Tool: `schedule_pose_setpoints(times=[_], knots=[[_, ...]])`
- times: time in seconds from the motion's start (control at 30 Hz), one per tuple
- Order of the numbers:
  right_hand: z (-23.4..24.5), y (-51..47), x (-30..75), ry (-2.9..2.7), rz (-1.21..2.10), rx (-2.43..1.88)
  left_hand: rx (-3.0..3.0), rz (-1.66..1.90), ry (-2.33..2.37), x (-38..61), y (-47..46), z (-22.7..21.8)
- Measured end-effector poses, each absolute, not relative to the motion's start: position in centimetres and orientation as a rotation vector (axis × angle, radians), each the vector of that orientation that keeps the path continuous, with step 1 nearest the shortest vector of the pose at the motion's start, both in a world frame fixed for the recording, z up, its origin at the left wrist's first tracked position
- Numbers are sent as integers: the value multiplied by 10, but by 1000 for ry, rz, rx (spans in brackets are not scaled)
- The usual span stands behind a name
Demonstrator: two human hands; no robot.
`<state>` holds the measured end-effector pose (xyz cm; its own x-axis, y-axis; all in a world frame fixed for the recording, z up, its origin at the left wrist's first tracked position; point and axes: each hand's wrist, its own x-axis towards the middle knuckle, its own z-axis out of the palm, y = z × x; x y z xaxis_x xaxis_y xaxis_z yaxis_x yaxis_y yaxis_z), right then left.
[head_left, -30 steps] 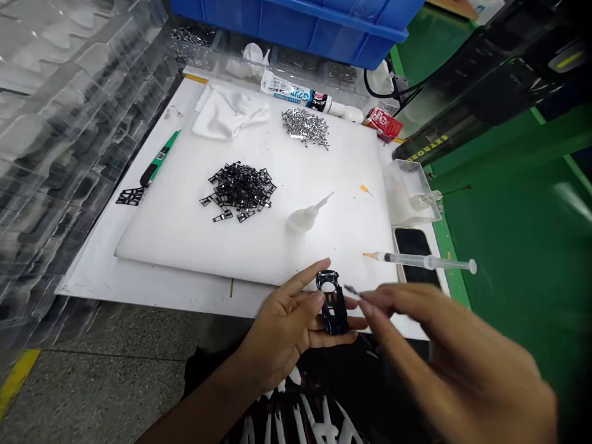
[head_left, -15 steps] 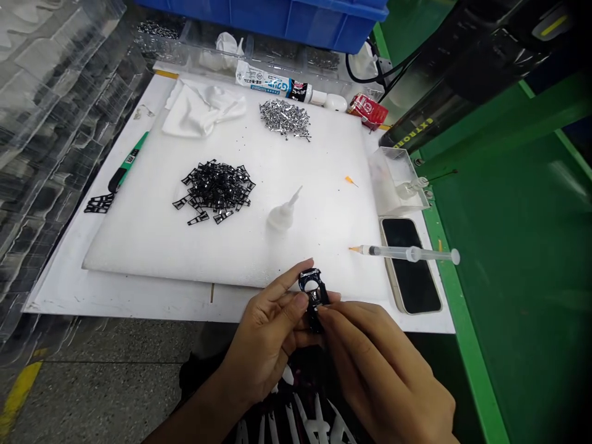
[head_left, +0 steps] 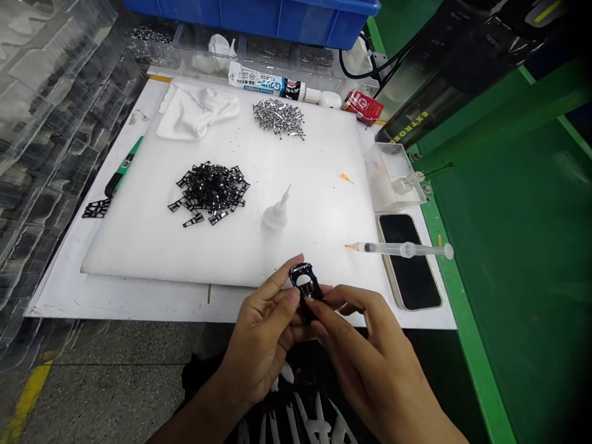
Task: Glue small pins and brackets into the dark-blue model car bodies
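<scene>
My left hand [head_left: 266, 330] grips a small glossy black plastic frame [head_left: 305, 285] between thumb and fingers, just in front of the white foam board [head_left: 139, 240]. My right hand [head_left: 365, 357] pinches against the lower part of the same frame; anything small between its fingertips is hidden. On the board lie a pile of black plastic pieces [head_left: 210, 191], a pile of small silvery metal parts [head_left: 279, 117], a little white nozzle bottle [head_left: 276, 213] and a syringe [head_left: 400, 249] with an orange tip.
A phone [head_left: 409, 262] lies under the syringe at the right, behind it a clear plastic box [head_left: 393, 176]. A white cloth [head_left: 197, 111], a glue tube [head_left: 266, 83], a green-handled knife [head_left: 123, 168] and a blue crate [head_left: 259, 15] are further back. Clear trays stack at the left.
My right hand has come in from the right and closed its fingertips on the black frame that my left hand holds. The view has shifted a little to the right.
</scene>
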<state>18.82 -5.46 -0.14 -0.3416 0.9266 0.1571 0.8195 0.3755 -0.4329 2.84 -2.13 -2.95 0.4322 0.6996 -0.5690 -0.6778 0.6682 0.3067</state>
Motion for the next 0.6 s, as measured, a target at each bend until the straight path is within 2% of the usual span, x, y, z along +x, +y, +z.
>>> schedule_pose_setpoints(times=[0.2,0.3,0.37,0.5,0.6], knots=[[-5,-64,177,-2054,354,-1501,21,894,714,29,-24,-27],[-5,-72,178,-1776,344,-1676,106,935,727,28,-30,-28],[-2,-72,177,-1574,527,-1780,209,974,753,27,-35,-27],[4,-60,170,-1244,1172,-1588,444,1041,764,25,-45,-25],[2,-56,167,-1194,1139,-1629,685,1068,848,23,-48,-24]])
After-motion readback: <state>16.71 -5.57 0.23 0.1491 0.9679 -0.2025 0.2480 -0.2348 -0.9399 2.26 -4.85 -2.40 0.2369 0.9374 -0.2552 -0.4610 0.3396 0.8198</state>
